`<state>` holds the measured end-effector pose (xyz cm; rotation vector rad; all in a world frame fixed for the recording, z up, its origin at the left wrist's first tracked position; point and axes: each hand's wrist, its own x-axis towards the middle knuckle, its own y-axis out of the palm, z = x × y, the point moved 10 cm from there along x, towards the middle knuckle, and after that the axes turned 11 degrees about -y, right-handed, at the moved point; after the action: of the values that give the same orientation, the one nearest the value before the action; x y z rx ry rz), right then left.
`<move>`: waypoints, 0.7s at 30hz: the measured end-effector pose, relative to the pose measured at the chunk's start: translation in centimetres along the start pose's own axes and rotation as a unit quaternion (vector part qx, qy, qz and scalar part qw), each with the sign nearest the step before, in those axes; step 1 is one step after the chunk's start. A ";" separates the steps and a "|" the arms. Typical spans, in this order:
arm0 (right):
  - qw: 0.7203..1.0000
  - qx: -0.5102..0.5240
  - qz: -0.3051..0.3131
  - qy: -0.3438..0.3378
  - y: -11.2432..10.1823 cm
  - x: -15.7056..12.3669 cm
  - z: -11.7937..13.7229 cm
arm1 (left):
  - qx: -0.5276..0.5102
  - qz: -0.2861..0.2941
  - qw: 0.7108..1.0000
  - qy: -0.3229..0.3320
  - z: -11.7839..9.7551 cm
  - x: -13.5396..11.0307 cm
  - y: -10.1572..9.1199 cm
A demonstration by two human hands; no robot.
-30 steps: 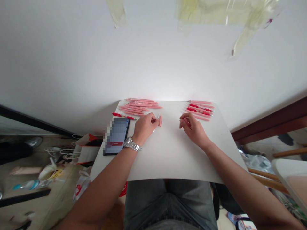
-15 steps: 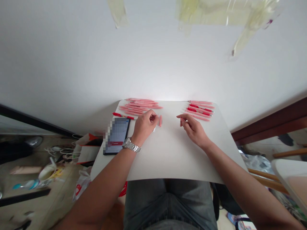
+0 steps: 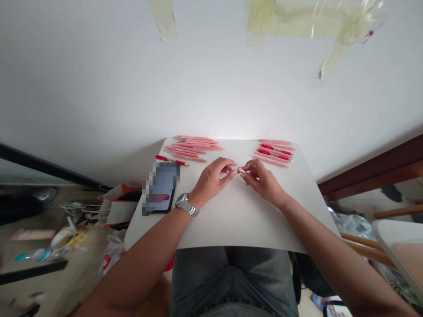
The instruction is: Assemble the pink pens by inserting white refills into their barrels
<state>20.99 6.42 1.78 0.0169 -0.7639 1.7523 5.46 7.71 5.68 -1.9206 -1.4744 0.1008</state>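
My left hand (image 3: 214,179) and my right hand (image 3: 263,179) meet over the middle of the white board (image 3: 231,220) on my lap. Both pinch a small pink pen part (image 3: 241,170) between their fingertips. A silver watch (image 3: 187,204) sits on my left wrist. A pile of pink pen barrels (image 3: 193,147) lies at the board's far left. A second row of pink and red pens (image 3: 275,152) lies at the far right. A single red pen (image 3: 170,160) rests beside the left pile.
A phone (image 3: 161,187) lies on the board's left edge. A white wall rises behind the board. Bags, cables and clutter cover the floor at the left. A wooden rail and a chair edge (image 3: 396,246) stand at the right.
My left hand moved right from beside the left pile and my right hand moved left. They now meet at the centre, both gripping the pen part.
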 end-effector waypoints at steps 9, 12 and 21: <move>1.000 0.005 0.004 -0.007 0.1 -0.1 0.0 | -0.003 0.018 1.000 0.009 -0.1 0.0 0.6; 0.999 -0.008 -0.027 -0.017 -0.8 0.1 -0.1 | 0.010 0.001 1.000 0.001 0.1 0.1 0.2; 0.985 0.064 -0.134 0.093 -3.2 0.0 -3.3 | -0.002 -0.081 0.997 -0.018 1.5 0.2 -1.5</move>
<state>24.98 8.47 0.73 0.0396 -0.4870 1.5194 3.60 8.77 5.52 -1.8032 -1.6481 0.0581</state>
